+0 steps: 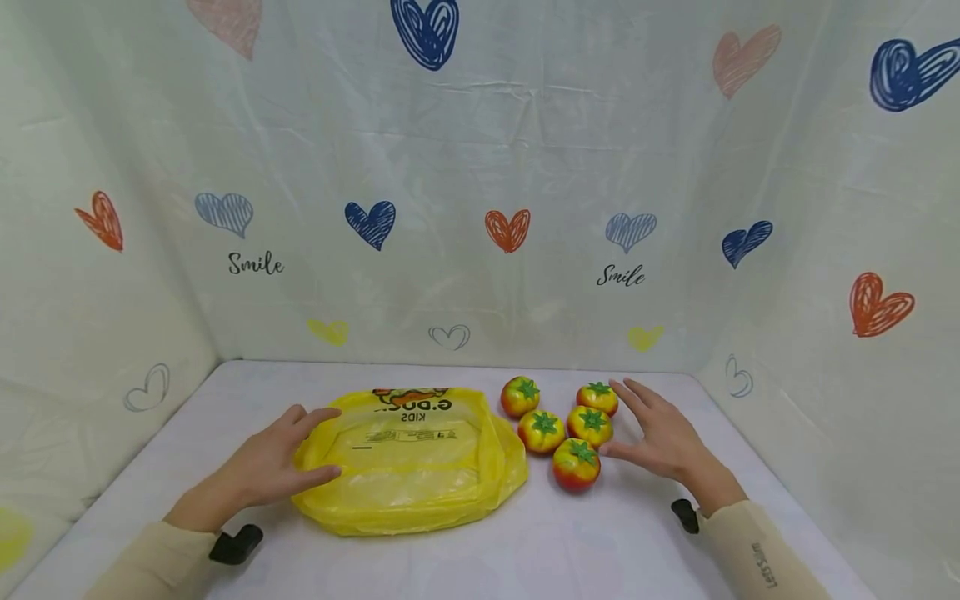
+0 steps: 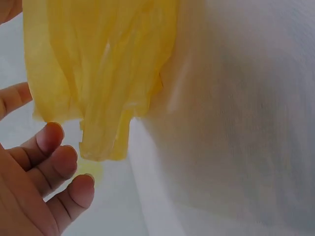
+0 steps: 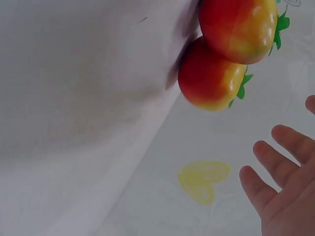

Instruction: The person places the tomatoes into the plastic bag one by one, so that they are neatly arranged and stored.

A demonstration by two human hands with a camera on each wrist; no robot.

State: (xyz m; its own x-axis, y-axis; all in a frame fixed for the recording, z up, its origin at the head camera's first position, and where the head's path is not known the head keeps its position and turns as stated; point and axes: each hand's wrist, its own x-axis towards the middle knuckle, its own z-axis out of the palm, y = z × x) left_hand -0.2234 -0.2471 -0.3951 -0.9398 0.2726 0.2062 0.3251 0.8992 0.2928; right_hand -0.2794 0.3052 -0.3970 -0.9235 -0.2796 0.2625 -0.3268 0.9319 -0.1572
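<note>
A yellow plastic bag [image 1: 405,467], printed "G.DUCK KIDS", lies flat on the table, its lettering reversed to me. My left hand [image 1: 281,458] is at the bag's left end, thumb and fingers spread apart; whether it touches the plastic I cannot tell. In the left wrist view the curved fingertips [image 2: 66,160] are beside the bag's hanging yellow edge [image 2: 113,98]. Right of the bag sit several glossy red-and-yellow tomatoes [image 1: 576,465] with green leafy tops. Next to them my right hand [image 1: 660,433] hovers with fingers spread, holding nothing; the right wrist view shows two tomatoes [image 3: 211,76] apart from its fingers.
A white cloth covers the table [image 1: 600,550]. Pale curtains [image 1: 525,150] printed with hearts and "Smile" enclose its back and both sides. A black strap [image 1: 236,544] shows at the left wrist and another band [image 1: 685,516] at the right.
</note>
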